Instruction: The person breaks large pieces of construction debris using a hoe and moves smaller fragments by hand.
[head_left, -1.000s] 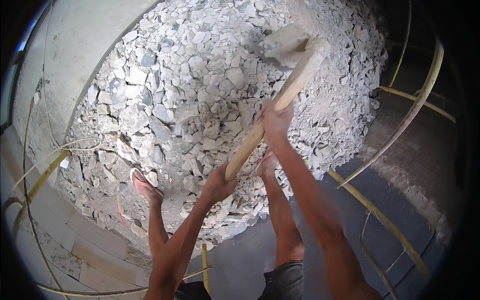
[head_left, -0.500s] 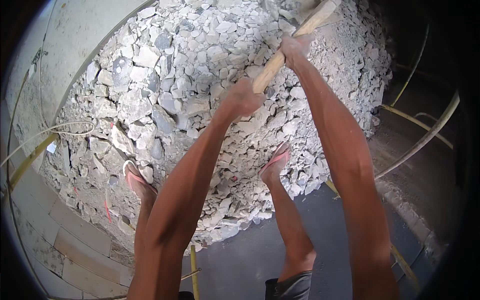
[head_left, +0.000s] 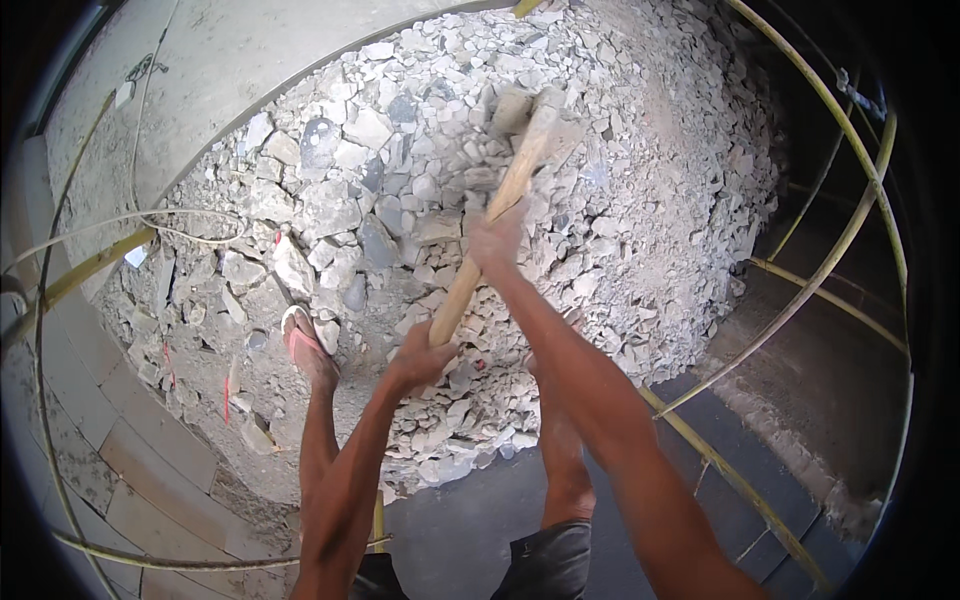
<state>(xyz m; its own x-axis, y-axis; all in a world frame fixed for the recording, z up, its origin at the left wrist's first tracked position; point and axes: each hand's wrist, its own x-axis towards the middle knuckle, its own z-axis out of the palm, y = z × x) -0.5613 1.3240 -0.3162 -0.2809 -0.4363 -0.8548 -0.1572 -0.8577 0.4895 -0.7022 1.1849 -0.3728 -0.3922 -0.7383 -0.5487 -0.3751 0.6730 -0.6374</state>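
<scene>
Both of my hands are closed around the pale wooden handle of a hoe point(head_left: 516, 172), which slants up and to the right. My left hand point(head_left: 420, 358) grips the near end of the handle. Farther up, my right hand point(head_left: 497, 243) wraps round its middle. The hoe's dusty head, blurred by motion, is down among grey and white stones at the upper middle of the rubble heap point(head_left: 640, 190); its exact shape is hard to make out. Stones beside it look smeared.
My left foot, in a pink and white flip-flop point(head_left: 300, 338), stands on the rubble; my right foot is mostly hidden behind my right arm. A concrete slab point(head_left: 270, 45) borders the heap at upper left. Yellowish poles point(head_left: 800, 290) cross at right, and another pole point(head_left: 95, 275) lies at left.
Both hands have come down and nearer to me with the hoe, shifting left. Its head, out of sight before, now shows in the rubble. My view has shifted slightly.
</scene>
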